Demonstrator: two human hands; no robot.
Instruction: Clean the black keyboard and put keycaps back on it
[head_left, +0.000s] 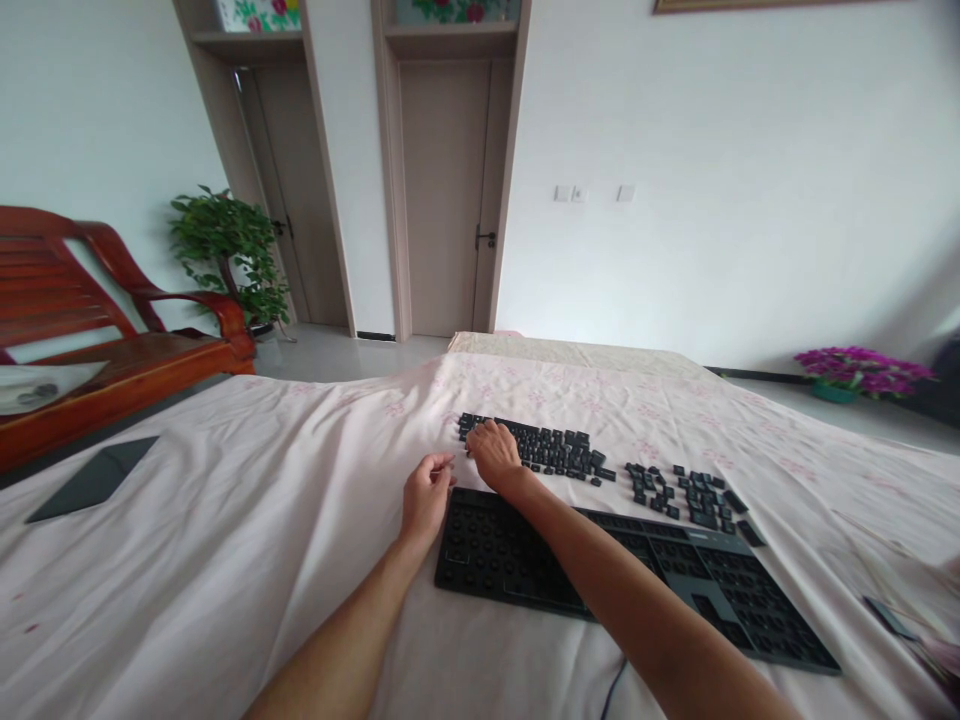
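A black keyboard base (525,580) without its keycaps lies on the pink-white cloth, crossed by my right forearm. Beyond it, loose black keycaps (559,450) are laid out in rows, with a second group of keycaps (701,495) to the right. My right hand (495,452) reaches to the left end of the rows, fingers bent down and together among the keycaps; what is under the fingertips is hidden. Just off the base's upper left corner, my left hand (426,497) is closed in a pinch. Anything between its fingertips is too small to make out.
A dark flat panel (94,480) rests on the cloth at far left. A cable (615,688) runs from the base's near edge. At the right edge lies a small dark object (890,618). A wooden bench (180,350) and a potted plant (232,255) stand beyond.
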